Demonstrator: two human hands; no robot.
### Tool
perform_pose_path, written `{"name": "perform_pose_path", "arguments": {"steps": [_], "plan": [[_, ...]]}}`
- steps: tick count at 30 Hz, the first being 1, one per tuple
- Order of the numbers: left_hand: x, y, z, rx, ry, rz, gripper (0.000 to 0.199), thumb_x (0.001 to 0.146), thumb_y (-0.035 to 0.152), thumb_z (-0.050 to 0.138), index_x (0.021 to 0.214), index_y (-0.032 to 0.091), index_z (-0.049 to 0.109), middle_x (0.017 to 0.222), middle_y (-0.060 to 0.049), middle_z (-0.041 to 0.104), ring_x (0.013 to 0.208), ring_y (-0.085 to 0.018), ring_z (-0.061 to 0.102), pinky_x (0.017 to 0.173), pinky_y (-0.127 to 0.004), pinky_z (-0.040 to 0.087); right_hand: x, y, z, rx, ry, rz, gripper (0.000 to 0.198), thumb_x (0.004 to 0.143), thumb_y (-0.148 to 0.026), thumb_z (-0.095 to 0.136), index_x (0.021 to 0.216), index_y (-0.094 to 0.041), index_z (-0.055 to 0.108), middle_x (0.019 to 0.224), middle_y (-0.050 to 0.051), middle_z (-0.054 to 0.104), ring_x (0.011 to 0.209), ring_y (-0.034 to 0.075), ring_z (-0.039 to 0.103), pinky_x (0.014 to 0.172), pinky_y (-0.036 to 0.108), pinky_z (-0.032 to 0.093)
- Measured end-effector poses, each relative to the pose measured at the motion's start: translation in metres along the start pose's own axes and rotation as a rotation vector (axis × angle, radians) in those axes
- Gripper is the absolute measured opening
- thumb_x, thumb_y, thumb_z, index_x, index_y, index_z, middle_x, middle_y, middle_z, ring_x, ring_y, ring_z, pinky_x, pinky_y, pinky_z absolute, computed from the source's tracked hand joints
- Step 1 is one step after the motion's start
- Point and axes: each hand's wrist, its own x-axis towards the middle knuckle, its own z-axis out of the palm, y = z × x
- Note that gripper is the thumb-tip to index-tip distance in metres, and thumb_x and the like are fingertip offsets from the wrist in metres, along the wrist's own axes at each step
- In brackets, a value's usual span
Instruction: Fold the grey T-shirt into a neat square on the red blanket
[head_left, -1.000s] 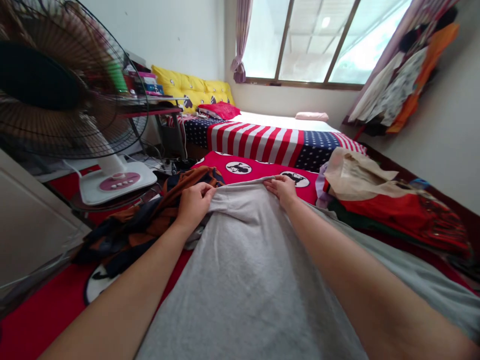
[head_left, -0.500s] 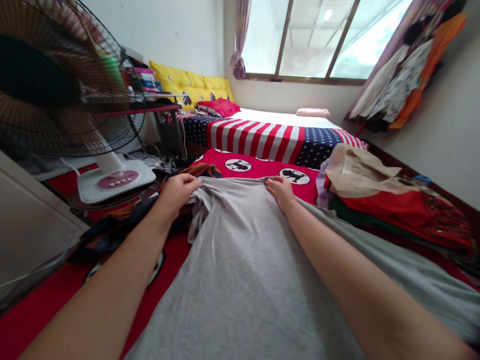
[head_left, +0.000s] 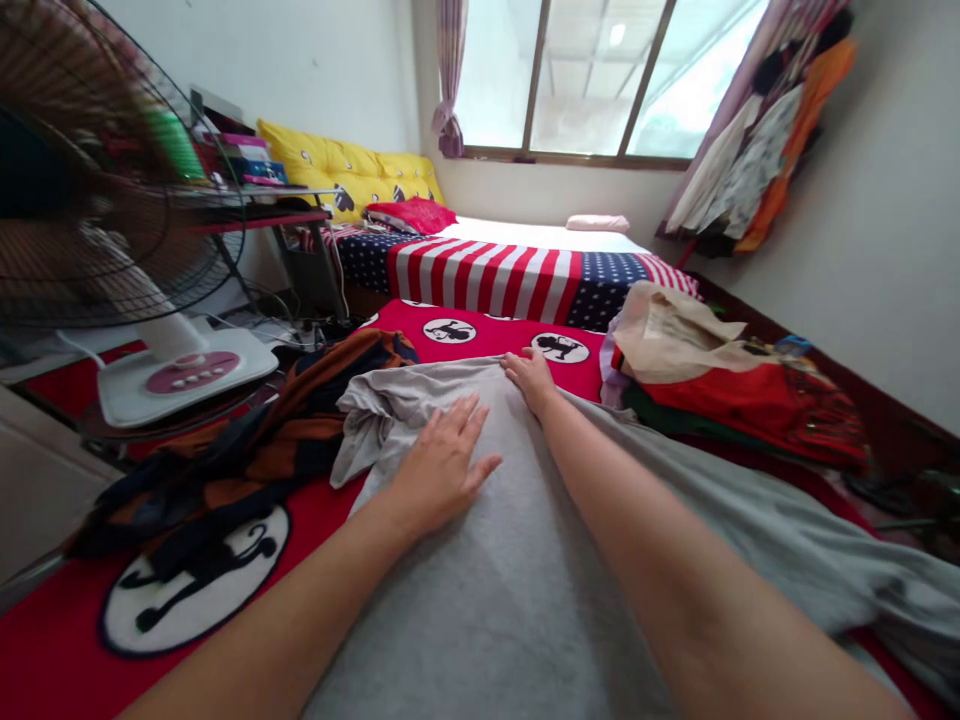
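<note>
A grey shirt (head_left: 495,590) lies spread over the red cloth with black monkey-like figures in white ovals (head_left: 202,580). Its left part, which looks like a sleeve, is bunched in folds. My left hand (head_left: 444,465) rests flat on the shirt, fingers stretched and thumb apart. At the shirt's far edge, my right hand (head_left: 531,378) touches the fabric with its fingers extended and slightly apart. More grey fabric trails off to the right beneath my right forearm.
Left of the shirt lies a crumpled navy and brown garment (head_left: 300,430). A standing fan (head_left: 180,350) is at the left. Red, green and beige clothes (head_left: 735,400) are piled at the right. Behind is a bed with a stars-and-stripes cover (head_left: 487,275); clothes (head_left: 765,160) hang by the window.
My left hand has let go of the shirt's far left corner and moved right and nearer, onto its surface. My right hand's fingers have loosened at the far edge. The view has shifted right.
</note>
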Motion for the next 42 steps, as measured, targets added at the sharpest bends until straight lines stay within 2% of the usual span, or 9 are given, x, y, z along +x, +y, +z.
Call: {"name": "perform_pose_path", "arguments": {"steps": [6,11,14,17,20,27,32,36,42], "plan": [[-0.009,-0.024,0.028,0.112,-0.101,-0.04,0.066,0.088,0.063,0.044,0.145,0.03,0.039,0.157,-0.008,0.026,0.146,-0.028,0.019,0.116,-0.05,0.018,-0.025,-0.043,-0.021,-0.168,0.004,-0.02,0.018,0.096,-0.035,0.04,0.1,-0.02,0.05,0.086,0.005,0.067,0.082,0.015,0.069,0.069,0.025,0.055],[-0.008,-0.02,0.025,0.127,-0.106,-0.037,0.067,0.088,0.063,0.043,0.145,0.029,0.04,0.157,-0.01,0.026,0.146,-0.029,0.019,0.115,-0.051,0.018,-0.075,-0.075,-0.109,-0.56,0.006,-0.146,0.007,0.076,-0.025,0.065,0.079,-0.019,0.067,0.065,0.001,0.065,0.066,0.016,0.063,0.064,0.025,0.048],[-0.008,-0.018,0.027,0.132,-0.095,-0.042,0.067,0.088,0.062,0.043,0.145,0.027,0.04,0.157,-0.012,0.026,0.146,-0.029,0.019,0.115,-0.051,0.017,-0.101,-0.081,-0.168,-0.823,0.115,-0.184,0.007,0.069,-0.023,0.067,0.063,-0.02,0.069,0.068,0.004,0.068,0.076,0.02,0.062,0.065,0.026,0.044],[-0.008,-0.019,0.028,0.135,-0.094,-0.043,0.067,0.089,0.062,0.041,0.145,0.026,0.041,0.156,-0.012,0.027,0.146,-0.029,0.019,0.115,-0.051,0.017,-0.118,-0.075,-0.2,-1.278,0.123,-0.167,0.014,0.072,-0.035,0.066,0.072,-0.024,0.075,0.08,0.004,0.073,0.078,0.022,0.065,0.059,0.027,0.041],[-0.008,-0.019,0.028,0.138,-0.094,-0.045,0.066,0.089,0.062,0.041,0.145,0.027,0.041,0.156,-0.012,0.027,0.145,-0.029,0.02,0.115,-0.051,0.018,-0.123,-0.065,-0.205,-1.529,0.074,-0.136,0.017,0.075,-0.039,0.064,0.08,-0.028,0.076,0.085,0.002,0.075,0.079,0.021,0.067,0.056,0.026,0.04],[-0.008,-0.021,0.027,0.177,-0.122,-0.028,0.067,0.09,0.062,0.04,0.147,0.028,0.037,0.157,-0.011,0.025,0.146,-0.028,0.019,0.115,-0.05,0.019,-0.118,-0.044,-0.203,-1.663,0.275,-0.103,0.033,0.087,-0.034,0.048,0.096,-0.016,0.073,0.088,0.019,0.072,0.084,0.033,0.068,0.068,0.038,0.045],[-0.007,-0.023,0.027,0.202,-0.139,-0.018,0.068,0.09,0.064,0.038,0.147,0.028,0.036,0.157,-0.01,0.025,0.146,-0.028,0.019,0.115,-0.049,0.02,-0.123,-0.053,-0.203,-1.656,0.216,-0.017,0.027,0.084,-0.033,0.052,0.097,-0.019,0.073,0.09,0.013,0.073,0.084,0.029,0.069,0.064,0.032,0.044],[-0.006,-0.025,0.028,0.22,-0.141,-0.013,0.068,0.091,0.064,0.036,0.147,0.028,0.036,0.157,-0.011,0.025,0.146,-0.028,0.02,0.115,-0.049,0.02,-0.171,-0.08,-0.197,-1.586,0.18,-0.081,0.028,0.086,-0.036,0.053,0.108,-0.026,0.067,0.092,0.003,0.074,0.087,0.021,0.067,0.066,0.027,0.042],[-0.006,-0.023,0.027,0.239,-0.156,0.002,0.065,0.093,0.061,0.033,0.148,0.025,0.035,0.157,-0.013,0.025,0.145,-0.03,0.02,0.114,-0.051,0.021,-0.278,-0.087,-0.217,-1.449,0.119,-0.137,0.019,0.087,-0.034,0.051,0.086,-0.023,0.067,0.094,0.002,0.07,0.075,0.017,0.064,0.063,0.027,0.039]]}}
